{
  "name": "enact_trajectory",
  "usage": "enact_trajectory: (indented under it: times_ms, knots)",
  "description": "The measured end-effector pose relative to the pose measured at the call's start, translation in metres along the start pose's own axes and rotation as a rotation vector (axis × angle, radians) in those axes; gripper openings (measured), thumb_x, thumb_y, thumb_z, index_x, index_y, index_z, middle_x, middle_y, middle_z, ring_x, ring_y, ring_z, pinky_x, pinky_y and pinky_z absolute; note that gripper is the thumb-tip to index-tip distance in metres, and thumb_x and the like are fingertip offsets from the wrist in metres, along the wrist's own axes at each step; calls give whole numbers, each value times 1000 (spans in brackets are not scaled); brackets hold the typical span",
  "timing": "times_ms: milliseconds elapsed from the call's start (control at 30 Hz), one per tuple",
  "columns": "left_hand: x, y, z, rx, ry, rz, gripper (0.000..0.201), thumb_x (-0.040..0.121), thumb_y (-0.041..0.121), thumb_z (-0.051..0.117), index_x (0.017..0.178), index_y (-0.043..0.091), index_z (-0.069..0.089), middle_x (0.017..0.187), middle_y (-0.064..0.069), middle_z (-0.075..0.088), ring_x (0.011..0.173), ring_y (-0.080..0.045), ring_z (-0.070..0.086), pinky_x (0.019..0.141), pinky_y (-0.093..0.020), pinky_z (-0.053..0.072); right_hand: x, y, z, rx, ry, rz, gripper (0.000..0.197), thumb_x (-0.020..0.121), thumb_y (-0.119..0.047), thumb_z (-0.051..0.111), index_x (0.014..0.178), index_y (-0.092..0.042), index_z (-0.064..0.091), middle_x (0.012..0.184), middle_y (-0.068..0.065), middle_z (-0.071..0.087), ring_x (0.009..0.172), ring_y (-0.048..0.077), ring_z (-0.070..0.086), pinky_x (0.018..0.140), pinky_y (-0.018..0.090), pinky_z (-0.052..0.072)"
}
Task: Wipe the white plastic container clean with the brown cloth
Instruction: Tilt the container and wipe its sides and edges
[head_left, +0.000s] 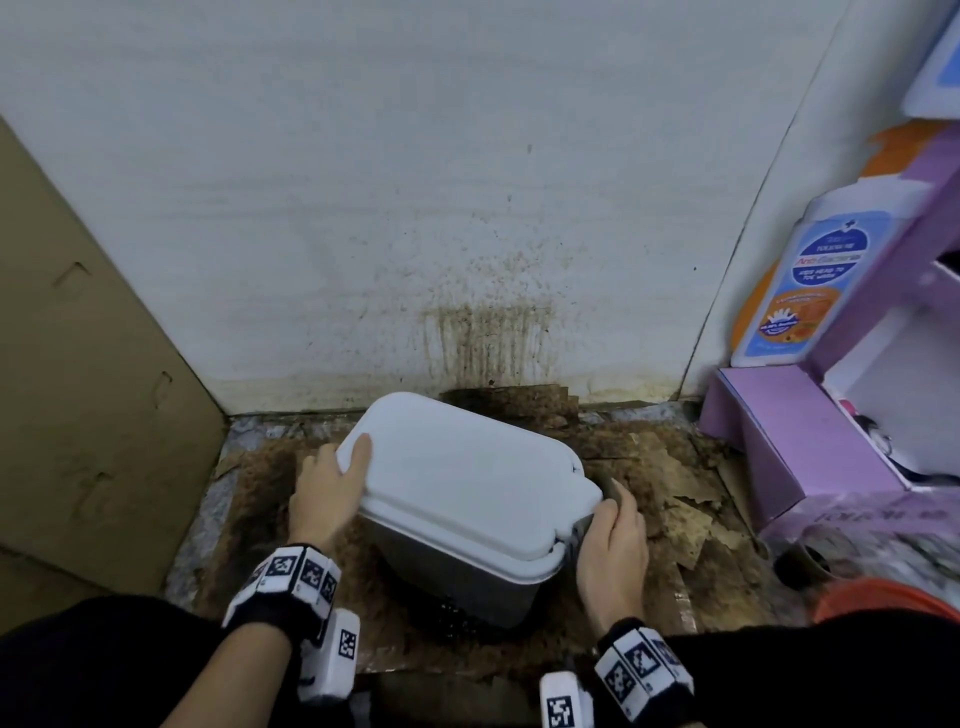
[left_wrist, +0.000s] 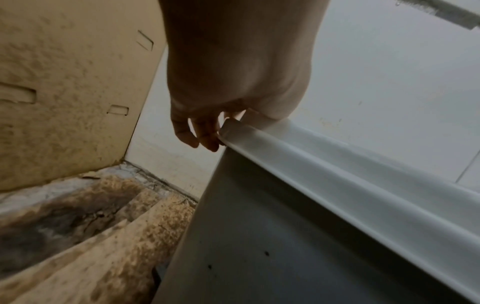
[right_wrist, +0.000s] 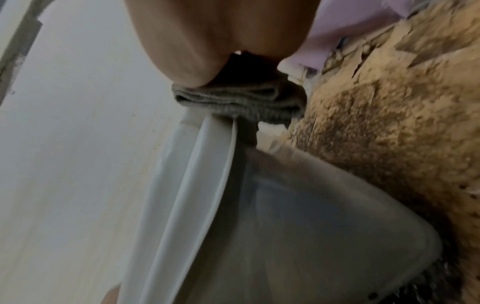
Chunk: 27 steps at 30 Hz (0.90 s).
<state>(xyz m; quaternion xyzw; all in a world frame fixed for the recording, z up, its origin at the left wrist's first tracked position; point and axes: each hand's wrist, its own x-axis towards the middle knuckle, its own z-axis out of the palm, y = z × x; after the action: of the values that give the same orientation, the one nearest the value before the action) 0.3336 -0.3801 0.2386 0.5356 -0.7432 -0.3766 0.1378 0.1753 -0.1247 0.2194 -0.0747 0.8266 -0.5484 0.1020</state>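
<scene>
Left hand (head_left: 327, 486) gripped the left end of the white plastic container (head_left: 467, 493), thumb on the lid, fingers (left_wrist: 193, 131) curled over the rim edge. Right hand (head_left: 613, 545) clutched the brown cloth (right_wrist: 241, 102), bunched and pressed against the container's right rim. Container sat lid-on, skewed, on stained, peeling brown cardboard (head_left: 675, 499) on the floor, near the spattered white wall (head_left: 415, 182). Cardboard sheet (head_left: 78, 389) leaned at left; purple box (head_left: 795, 436) and a bottle (head_left: 810, 280) stood at right.
</scene>
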Motion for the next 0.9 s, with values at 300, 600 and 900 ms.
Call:
enact_trajectory:
  times_ms: [300, 600, 900]
  knots:
    - [-37, 3, 22, -337, 41, -289, 112, 89, 78, 45, 153, -7, 11, 158, -20, 33, 138, -36, 44, 114, -47, 39, 50, -19, -17, 2, -30, -27, 42, 109, -21, 32, 148, -12, 47, 146, 12, 53, 135, 27, 46, 107, 31, 33]
    - [-68, 8, 57, -637, -153, -272, 86, 79, 67, 73, 145, 19, 46, 139, 5, 62, 121, -15, 60, 107, -38, 47, 67, -47, 0, -90, -549, -123, 34, 110, -29, 34, 137, -36, 53, 82, -2, 57, 71, 11, 54, 64, 21, 45]
    - [-70, 4, 69, -698, -119, -269, 94, 68, 73, 75, 140, 20, 46, 129, 7, 66, 114, -11, 64, 91, -31, 53, 66, -43, 0, -102, -556, -112, 33, 110, -31, 33, 130, -39, 57, 75, -1, 60, 59, 1, 52, 57, 14, 40]
